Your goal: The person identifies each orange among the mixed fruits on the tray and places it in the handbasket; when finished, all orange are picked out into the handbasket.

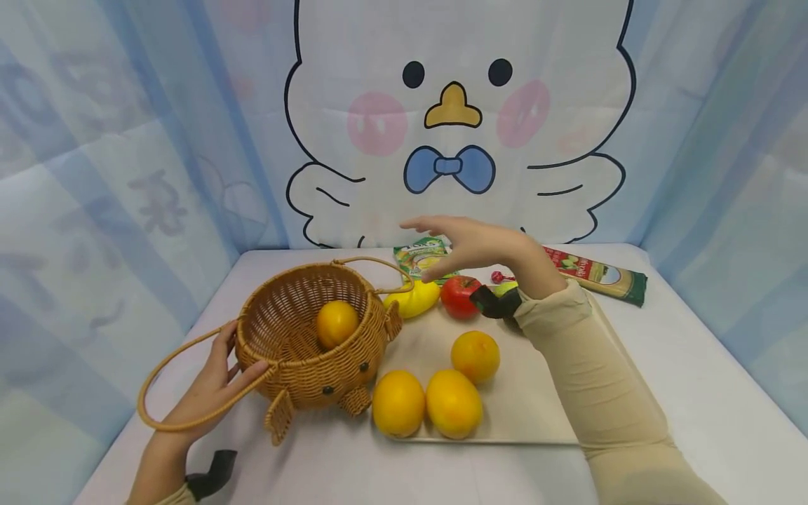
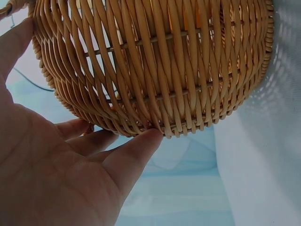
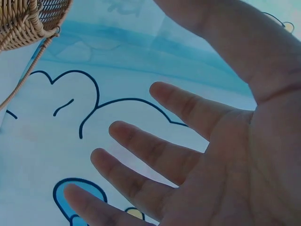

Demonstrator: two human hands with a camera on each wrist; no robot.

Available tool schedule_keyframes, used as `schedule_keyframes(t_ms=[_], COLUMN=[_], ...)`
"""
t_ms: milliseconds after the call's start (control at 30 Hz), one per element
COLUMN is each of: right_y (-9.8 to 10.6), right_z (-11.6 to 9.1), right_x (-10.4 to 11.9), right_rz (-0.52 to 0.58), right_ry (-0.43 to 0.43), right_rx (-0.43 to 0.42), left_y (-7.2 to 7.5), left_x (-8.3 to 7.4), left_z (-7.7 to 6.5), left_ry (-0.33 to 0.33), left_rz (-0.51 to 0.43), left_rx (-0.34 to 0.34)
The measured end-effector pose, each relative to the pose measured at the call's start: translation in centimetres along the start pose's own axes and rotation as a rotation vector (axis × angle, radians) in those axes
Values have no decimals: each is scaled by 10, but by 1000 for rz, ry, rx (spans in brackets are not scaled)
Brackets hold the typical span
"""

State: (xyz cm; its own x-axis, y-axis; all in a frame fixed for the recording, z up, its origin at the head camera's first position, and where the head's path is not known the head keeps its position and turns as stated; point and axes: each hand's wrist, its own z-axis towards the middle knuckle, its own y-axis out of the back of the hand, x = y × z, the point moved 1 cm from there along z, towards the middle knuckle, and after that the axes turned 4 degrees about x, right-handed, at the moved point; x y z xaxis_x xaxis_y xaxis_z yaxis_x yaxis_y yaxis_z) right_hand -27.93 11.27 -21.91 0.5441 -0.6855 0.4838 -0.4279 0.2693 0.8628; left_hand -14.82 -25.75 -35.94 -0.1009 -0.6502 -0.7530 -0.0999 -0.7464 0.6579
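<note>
- Wicker basket [image 1: 309,379]: it is sitting at the left, beside the tray [image 1: 536,414], with one orange [image 1: 337,324] lying inside; whether its base is resting fully on the bench [image 1: 328,470] I cannot tell.
- Left hand [image 1: 205,387]: its fingers are spreading apart against the basket's outer left side, touching without visibly clamping; the near handle [image 1: 141,400] is crossing in front of its wrist.
- Right hand [image 1: 480,245]: it is hovering over the tray's far part, fingers apart, holding nothing.
- Around them: three other oranges [image 1: 475,356] are lying on the tray, two at its near edge; a banana [image 1: 413,300] and a red apple [image 1: 459,297] are lying farther back.
- Step in hand, as I judge it: the left hand is steadying the basket while the right is hanging free.
- Next move: bracing seems to be needed at the basket; any picking by the right hand would be calling for lowering, then closing the fingers around one fruit, avoiding the far handle [image 1: 362,259].
</note>
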Motion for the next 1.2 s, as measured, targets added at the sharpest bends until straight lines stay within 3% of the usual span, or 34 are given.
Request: schedule_keyframes(t_ms=[367, 900, 1200], right_y=[12, 19, 20], right_z=[-32, -47, -61], right_x=[-19, -30, -37], right_rz=[74, 147, 190], right_ry=[-52, 9, -6], right_rx=[-63, -73, -75], left_y=[0, -1, -1], left_x=[0, 2, 0], left_z=[0, 0, 0], left_ry=[-3, -2, 6], left_rz=[2, 9, 18], left_rx=[-4, 0, 4])
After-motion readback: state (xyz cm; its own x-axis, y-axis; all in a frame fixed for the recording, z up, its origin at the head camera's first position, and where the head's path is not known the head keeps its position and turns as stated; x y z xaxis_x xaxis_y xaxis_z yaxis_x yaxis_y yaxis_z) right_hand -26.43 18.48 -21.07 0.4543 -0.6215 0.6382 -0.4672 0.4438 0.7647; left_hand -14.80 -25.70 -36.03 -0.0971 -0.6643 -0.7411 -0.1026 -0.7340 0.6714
